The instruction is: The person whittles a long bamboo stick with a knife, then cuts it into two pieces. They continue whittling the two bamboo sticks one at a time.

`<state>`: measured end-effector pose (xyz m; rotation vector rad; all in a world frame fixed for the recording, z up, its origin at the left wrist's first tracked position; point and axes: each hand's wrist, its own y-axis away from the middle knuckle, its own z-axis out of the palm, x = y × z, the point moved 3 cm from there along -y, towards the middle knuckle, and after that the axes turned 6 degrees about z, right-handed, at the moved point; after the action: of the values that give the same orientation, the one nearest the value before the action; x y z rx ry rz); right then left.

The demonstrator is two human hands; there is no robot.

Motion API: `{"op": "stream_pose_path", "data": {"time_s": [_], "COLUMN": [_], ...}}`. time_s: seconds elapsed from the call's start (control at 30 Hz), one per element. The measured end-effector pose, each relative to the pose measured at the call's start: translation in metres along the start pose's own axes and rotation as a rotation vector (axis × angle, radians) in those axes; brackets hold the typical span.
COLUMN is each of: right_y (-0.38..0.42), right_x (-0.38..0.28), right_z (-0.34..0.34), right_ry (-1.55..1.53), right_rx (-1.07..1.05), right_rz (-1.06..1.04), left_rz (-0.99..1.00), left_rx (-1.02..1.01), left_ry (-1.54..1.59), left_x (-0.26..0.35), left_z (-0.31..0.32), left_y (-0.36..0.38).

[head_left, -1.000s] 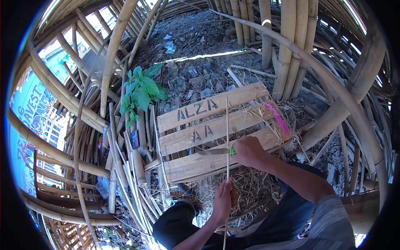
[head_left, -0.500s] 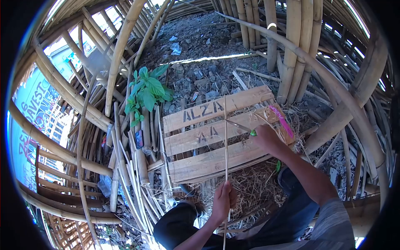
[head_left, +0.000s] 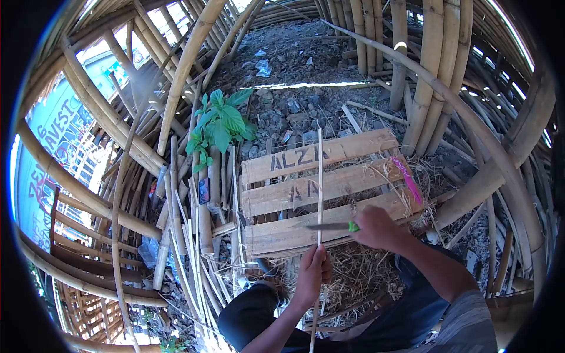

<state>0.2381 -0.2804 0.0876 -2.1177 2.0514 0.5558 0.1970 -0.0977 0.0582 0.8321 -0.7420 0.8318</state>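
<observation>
My left hand (head_left: 312, 273) is closed round a long thin bamboo strip (head_left: 320, 176), which stands nearly upright in the view over the wooden slatted crate (head_left: 294, 232). In my right hand (head_left: 374, 227) is a knife (head_left: 329, 226) with a green part at its handle. The blade points left and crosses the strip a little above my left hand. Whether the edge touches the strip cannot be made out. Dark letters mark the crate's slats, and a pink mark (head_left: 407, 176) is at its right end.
A leafy green plant (head_left: 221, 122) grows behind the crate's left corner. A phone-like object (head_left: 203, 191) lies among bamboo pieces on the left. Thick bamboo poles (head_left: 432, 76) rise at the right, and straw shavings (head_left: 359, 270) lie below the crate.
My right hand has moved the knife down along the strip, closer to my left hand, and the blade now lies more level. The whole view has shifted slightly.
</observation>
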Motion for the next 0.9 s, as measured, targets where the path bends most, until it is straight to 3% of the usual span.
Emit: {"op": "stream_pose_path", "data": {"time_s": [0.03,0.13,0.37,0.43,0.47,0.53,0.63,0.77,0.8,0.9], "right_y": [0.004,0.013,0.007,-0.003,-0.011,-0.030,-0.017,-0.006,-0.019,-0.027], "right_x": [-0.009,-0.032,-0.030,-0.022,-0.015,0.006,-0.014,-0.029,-0.021,-0.011], "right_z": [0.010,0.021,0.033,0.027,0.025,0.015,0.036,0.048,0.038,0.027], "right_ry": [0.073,0.020,0.014,0.009,0.006,0.002,-0.031,-0.014,-0.039,-0.042], "right_rx": [-0.001,-0.054,-0.095,-0.090,-0.094,0.095,0.090,0.162,0.092,0.273], "right_rz": [-0.129,-0.178,-0.190,0.024,0.027,0.039,-0.023,-0.235,-0.053,-0.066], "left_rz": [-0.004,0.002,-0.042,-0.053,-0.090,-0.121,-0.096,-0.224,-0.274,-0.325], "left_rx": [0.001,0.040,0.021,0.033,0.023,-0.003,0.013,-0.035,-0.052,-0.091], "left_ry": [0.000,-0.108,0.018,0.044,0.052,0.064,0.092,0.214,0.229,0.237], "left_x": [-0.001,-0.001,-0.010,-0.012,-0.016,-0.018,-0.012,-0.022,-0.026,-0.021], "left_z": [0.003,0.009,0.005,0.004,0.005,0.007,0.003,-0.003,0.000,0.009], "left_y": [0.001,0.004,0.007,0.009,0.009,0.007,0.002,0.004,0.008,0.011]}}
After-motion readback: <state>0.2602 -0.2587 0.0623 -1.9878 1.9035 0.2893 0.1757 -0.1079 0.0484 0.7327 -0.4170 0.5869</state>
